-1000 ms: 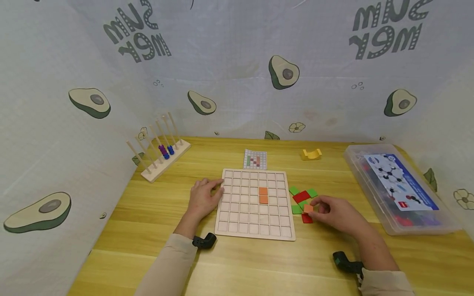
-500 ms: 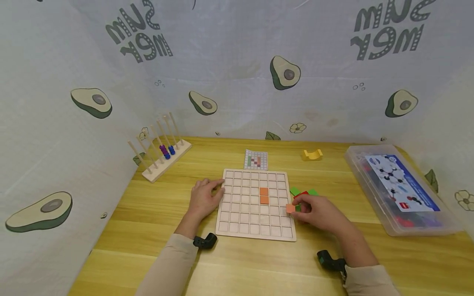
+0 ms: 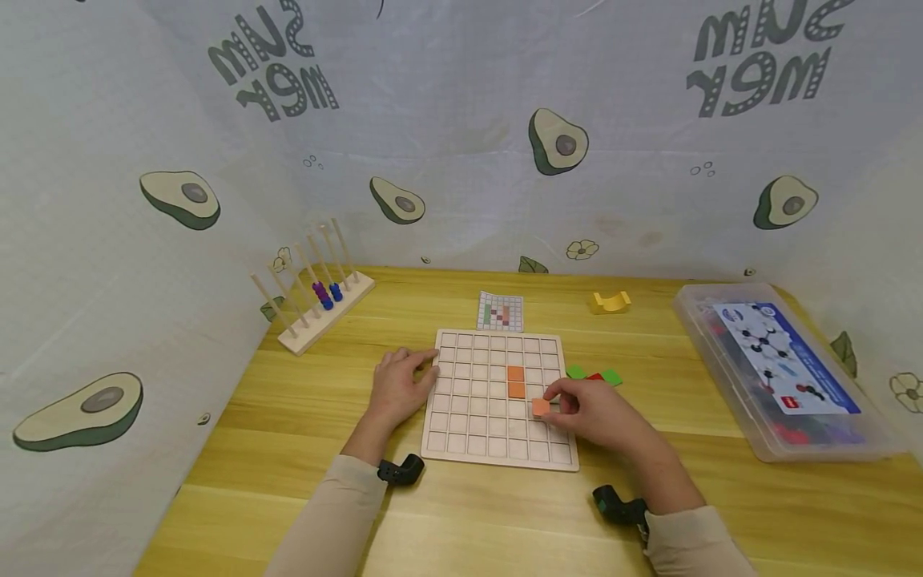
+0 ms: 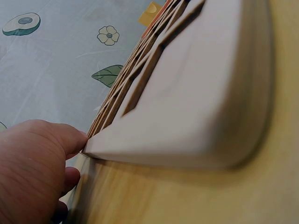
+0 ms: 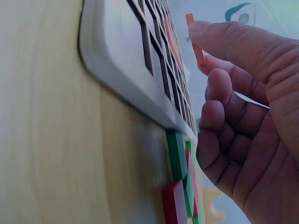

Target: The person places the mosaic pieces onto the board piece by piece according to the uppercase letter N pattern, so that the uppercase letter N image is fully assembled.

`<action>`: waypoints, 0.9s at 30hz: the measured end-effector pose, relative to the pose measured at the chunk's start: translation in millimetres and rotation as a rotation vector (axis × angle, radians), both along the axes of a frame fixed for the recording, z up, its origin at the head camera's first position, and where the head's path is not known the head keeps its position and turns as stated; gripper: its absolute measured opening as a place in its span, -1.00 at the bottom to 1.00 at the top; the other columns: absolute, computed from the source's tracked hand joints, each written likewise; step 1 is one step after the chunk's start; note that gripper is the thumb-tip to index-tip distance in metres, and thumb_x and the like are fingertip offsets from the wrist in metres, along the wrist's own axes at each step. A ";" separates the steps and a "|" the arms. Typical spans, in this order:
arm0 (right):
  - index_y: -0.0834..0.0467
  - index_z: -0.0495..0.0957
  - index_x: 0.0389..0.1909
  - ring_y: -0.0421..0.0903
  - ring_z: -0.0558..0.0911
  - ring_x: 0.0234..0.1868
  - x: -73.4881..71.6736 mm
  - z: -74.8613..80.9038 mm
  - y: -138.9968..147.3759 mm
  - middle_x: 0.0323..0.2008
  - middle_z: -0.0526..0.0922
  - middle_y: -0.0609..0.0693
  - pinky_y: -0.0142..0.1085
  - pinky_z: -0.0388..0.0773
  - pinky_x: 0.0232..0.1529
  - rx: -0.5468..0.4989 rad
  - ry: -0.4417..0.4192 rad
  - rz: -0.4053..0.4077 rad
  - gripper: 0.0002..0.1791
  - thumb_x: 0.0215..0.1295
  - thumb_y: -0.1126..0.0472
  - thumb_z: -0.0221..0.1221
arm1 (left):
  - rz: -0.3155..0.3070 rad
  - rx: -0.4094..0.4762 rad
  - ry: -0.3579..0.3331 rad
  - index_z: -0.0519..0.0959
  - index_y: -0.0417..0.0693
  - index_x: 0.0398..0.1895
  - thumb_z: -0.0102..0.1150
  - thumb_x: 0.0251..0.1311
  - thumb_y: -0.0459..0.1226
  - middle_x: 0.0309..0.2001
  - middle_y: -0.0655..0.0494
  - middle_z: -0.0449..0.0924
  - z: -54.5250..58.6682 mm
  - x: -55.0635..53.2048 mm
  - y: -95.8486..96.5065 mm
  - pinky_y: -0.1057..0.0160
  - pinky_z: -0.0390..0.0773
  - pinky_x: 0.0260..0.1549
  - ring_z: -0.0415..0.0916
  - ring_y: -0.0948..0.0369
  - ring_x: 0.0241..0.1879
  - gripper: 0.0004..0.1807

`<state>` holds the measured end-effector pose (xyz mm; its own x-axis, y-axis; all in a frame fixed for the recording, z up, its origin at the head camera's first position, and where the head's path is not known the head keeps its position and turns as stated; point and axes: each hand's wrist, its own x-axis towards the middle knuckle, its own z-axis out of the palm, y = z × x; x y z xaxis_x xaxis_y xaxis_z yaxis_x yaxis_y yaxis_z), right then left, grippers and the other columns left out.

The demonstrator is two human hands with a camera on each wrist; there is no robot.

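My right hand [image 3: 597, 410] pinches a flat orange square tile [image 3: 541, 408] between thumb and forefinger, above the right part of a wooden grid board [image 3: 461, 461]. In the right wrist view the tile [image 5: 196, 42] stands nearly on edge, apart from the board. Two orange tiles [image 3: 515, 382] lie in neighbouring cells of one column. My left hand [image 3: 398, 386] rests at the board's left edge; in the left wrist view its thumb and fingers [image 4: 70, 140] touch the rim near a corner. Green and red tiles [image 5: 176, 154] lie beside the board, partly hidden by my right hand in the head view.
Behind the board lies a printed grid card [image 3: 501, 311]. A yellow curved block [image 3: 610, 303] is at the back. A peg stand [image 3: 328, 314] with a few blue and purple beads is on the left, and a clear lidded box [image 3: 786, 361] stands on the right.
My right hand has carried the orange tile leftward from the loose tile pile to over the board. The left hand stays at the board's edge.
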<state>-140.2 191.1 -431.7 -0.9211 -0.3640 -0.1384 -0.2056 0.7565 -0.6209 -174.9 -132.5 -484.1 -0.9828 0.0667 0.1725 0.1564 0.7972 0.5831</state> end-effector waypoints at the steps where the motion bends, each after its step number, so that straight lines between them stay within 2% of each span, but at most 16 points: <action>1: 0.05 0.65 -0.15 -0.19 0.41 -0.47 -0.6 -0.4 -1.8 -0.49 0.47 -0.13 -0.40 0.33 -0.44 -0.003 -0.001 0.004 -0.74 0.26 0.01 0.40 | 0.000 -0.001 0.000 0.67 0.19 0.21 0.21 0.37 -0.05 -0.09 0.08 0.66 0.0 -0.1 0.0 0.10 0.32 -0.10 0.39 0.11 -0.14 -0.62; 9: 0.03 0.65 -0.15 -0.16 0.41 -0.43 -3.0 -4.8 -18.0 -0.48 0.46 -0.11 -0.36 0.32 -0.42 -0.024 -0.042 0.009 -0.77 0.24 0.08 0.41 | 0.001 -0.004 0.002 0.67 0.18 0.21 0.21 0.37 -0.05 -0.08 0.08 0.66 -0.9 -0.3 -0.1 0.09 0.32 -0.08 0.40 0.10 -0.13 -0.62; 27: -0.01 0.63 -0.17 -0.18 0.40 -0.51 -6.1 -9.8 -33.7 -0.53 0.45 -0.14 -0.36 0.30 -0.45 0.046 0.002 0.005 -0.79 0.22 0.08 0.41 | 0.003 -0.002 0.005 0.67 0.18 0.21 0.21 0.37 -0.05 -0.06 0.07 0.67 -1.3 -0.3 -0.1 0.07 0.34 -0.06 0.43 0.09 -0.09 -0.62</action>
